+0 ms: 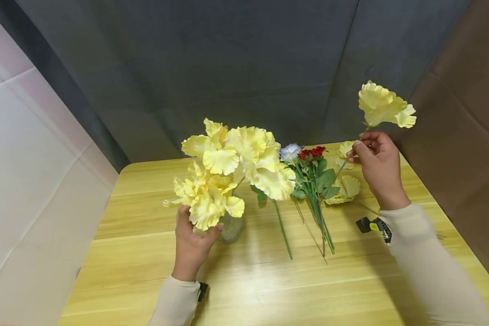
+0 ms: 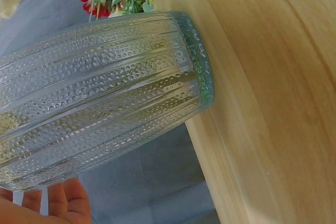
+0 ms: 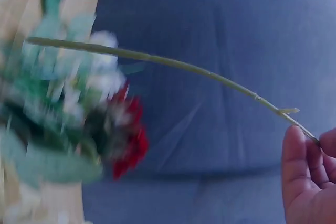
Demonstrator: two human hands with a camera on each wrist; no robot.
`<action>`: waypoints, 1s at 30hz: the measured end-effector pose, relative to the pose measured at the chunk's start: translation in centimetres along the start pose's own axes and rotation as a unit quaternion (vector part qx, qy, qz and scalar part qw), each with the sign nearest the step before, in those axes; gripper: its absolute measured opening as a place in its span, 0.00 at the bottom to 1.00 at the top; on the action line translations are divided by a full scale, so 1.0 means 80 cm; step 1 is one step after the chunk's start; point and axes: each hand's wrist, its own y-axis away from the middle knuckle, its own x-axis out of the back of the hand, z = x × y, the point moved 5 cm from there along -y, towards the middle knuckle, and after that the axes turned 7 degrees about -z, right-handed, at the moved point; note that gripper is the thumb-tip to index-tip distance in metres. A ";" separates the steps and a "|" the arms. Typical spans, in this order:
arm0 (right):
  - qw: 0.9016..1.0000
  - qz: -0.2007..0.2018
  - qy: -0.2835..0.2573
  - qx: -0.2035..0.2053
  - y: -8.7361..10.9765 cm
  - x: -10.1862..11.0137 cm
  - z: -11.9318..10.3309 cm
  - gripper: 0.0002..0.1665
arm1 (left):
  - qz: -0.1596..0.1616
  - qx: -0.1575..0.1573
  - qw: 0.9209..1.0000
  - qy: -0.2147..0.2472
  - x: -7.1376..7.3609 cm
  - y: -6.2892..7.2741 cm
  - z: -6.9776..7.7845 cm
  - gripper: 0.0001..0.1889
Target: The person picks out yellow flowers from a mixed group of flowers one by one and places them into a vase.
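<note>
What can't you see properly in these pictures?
- Vase: in the head view the yellow flowers and the left hand cover most of it.
- Vase's mouth: cut off by the left edge in the left wrist view.
- Loose bunch: blurred in the right wrist view.
- Bloom held by the right hand: outside the right wrist view, which shows only its stem.
</note>
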 end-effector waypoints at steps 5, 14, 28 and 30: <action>0.994 -0.003 -0.091 0.064 0.015 -0.026 -0.021 0.09 | -0.001 -0.018 1.000 0.003 0.000 0.000 0.000 0.31; 0.973 0.030 -0.180 0.140 0.039 -0.050 -0.036 0.08 | -0.002 -0.023 1.000 -0.004 0.000 0.000 0.000 0.31; 0.915 0.060 -0.333 0.220 0.082 -0.098 -0.046 0.06 | 0.005 -0.021 1.000 -0.003 -0.001 0.000 -0.002 0.31; 0.910 0.061 -0.345 0.221 0.088 -0.107 -0.045 0.05 | 0.006 -0.024 1.000 -0.006 -0.001 0.000 -0.001 0.31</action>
